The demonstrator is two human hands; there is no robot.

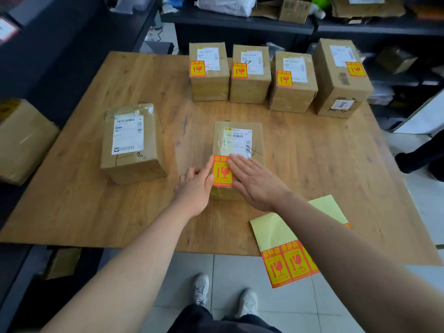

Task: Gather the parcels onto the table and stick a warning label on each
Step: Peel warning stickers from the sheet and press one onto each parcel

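A wooden surface (pixel 312 164) carries six cardboard parcels. The nearest parcel (pixel 219 140) lies flat in the middle, close to the person, with a white shipping slip on its far half and a red-and-yellow warning label (pixel 222 173) on its near half. The left hand (pixel 194 188) grips nothing. Its index finger is stretched out and touches the label's left edge, and the other fingers are loosely bent beside the parcel. The right hand (pixel 254 181) is flat, with fingers straight and together. It presses down on the parcel top and covers the label's right side.

To the left, well apart, stands another parcel (pixel 132 150). It has a shipping slip, and no warning label shows on the faces in view. Along the far edge four parcels stand in a row, each with a warning label beside its slip: the first parcel (pixel 209 73), second parcel (pixel 249 75), third parcel (pixel 292 85), and a taller fourth parcel (pixel 341 78) at the right end.

A yellow label sheet (pixel 288 248) lies at the near right edge under the right forearm. Its remaining warning labels overhang the tiled floor (pixel 240 272). Off the surface at the far left sits a taped box (pixel 21 140). Dark shelves (pixel 240 22) with cardboard and bags run behind.
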